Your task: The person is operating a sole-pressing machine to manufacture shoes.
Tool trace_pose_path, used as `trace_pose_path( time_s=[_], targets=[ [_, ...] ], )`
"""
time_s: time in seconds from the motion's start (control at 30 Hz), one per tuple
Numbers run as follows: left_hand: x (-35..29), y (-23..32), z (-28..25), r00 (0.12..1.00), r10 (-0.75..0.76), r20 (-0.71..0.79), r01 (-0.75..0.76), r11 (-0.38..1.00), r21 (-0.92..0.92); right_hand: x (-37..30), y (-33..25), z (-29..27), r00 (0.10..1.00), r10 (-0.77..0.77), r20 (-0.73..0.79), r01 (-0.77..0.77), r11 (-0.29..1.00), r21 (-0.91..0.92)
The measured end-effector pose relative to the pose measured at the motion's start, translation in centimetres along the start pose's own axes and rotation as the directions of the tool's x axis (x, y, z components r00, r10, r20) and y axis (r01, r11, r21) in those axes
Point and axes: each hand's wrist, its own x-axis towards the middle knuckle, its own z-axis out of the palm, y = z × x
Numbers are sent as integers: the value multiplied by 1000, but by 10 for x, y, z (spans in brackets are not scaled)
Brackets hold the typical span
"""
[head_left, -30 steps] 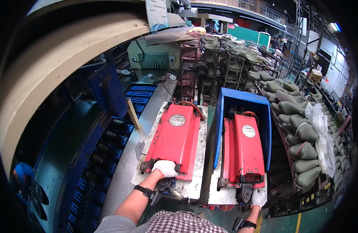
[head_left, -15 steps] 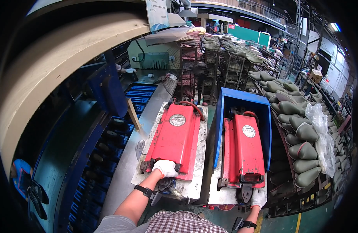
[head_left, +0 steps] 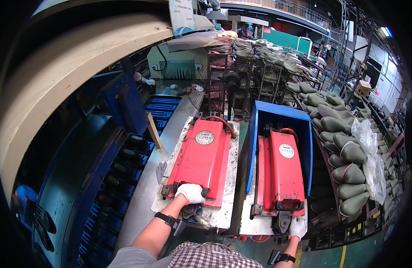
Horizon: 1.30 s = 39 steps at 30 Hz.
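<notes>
My left hand [head_left: 191, 193], in a white knit glove, is closed round the black front handle [head_left: 182, 183] of the left red machine [head_left: 201, 154]. That machine has a long red cover with a round label and sits on a worn, pale metal plate [head_left: 229, 178]. At the front right corner of the second red machine [head_left: 284, 172] is my gloved right hand [head_left: 297, 228], beside a dark metal lever [head_left: 283, 221]. Its fingers point away from me against the plate's edge; their grip is hidden. A blue metal hood [head_left: 277, 111] surrounds the second machine's back and sides.
Racks of olive-green boots [head_left: 344, 169] stand on the right, with clear plastic film [head_left: 369, 156] over some. On the left runs a conveyor with blue trays [head_left: 130, 156] under a beige frame [head_left: 81, 67]. A black fan [head_left: 231, 80] stands behind. A grey glove [head_left: 161, 171] lies by the left plate.
Both my hands stay where they were. Beyond the conveyor, a co-worker's gloved hand has shifted slightly, and the blue-clad figure at the far left edge has moved a little.
</notes>
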Motion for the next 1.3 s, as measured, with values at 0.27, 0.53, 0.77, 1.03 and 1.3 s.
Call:
trace_pose_path(
  time_s=[0.27, 0.53, 0.77, 1.03, 1.3],
  targets=[
    [5, -5, 7, 1000, 11, -14, -11, 1000, 3, 2, 2, 3, 1000, 3, -3, -3, 1000, 1],
    [0, 0, 1, 1000, 2, -6, -2, 1000, 8, 2, 3, 3, 1000, -1, -5, 1, 1000, 6],
    [-5, 1, -1, 1000, -8, -16, 8, 1000, -5, -1, 0, 2, 1000, -13, -20, 13, 1000, 11],
    [-3, 2, -1, 1000, -4, 2, 4, 1000, -12, 24, 40, 34, 974, 147, -174, -8, 783, 622],
    [1, -4, 6, 999, 15, -36, -16, 999, -29, -101, -97, 23, 701, -630, 334, 225, 640, 735]
  ],
)
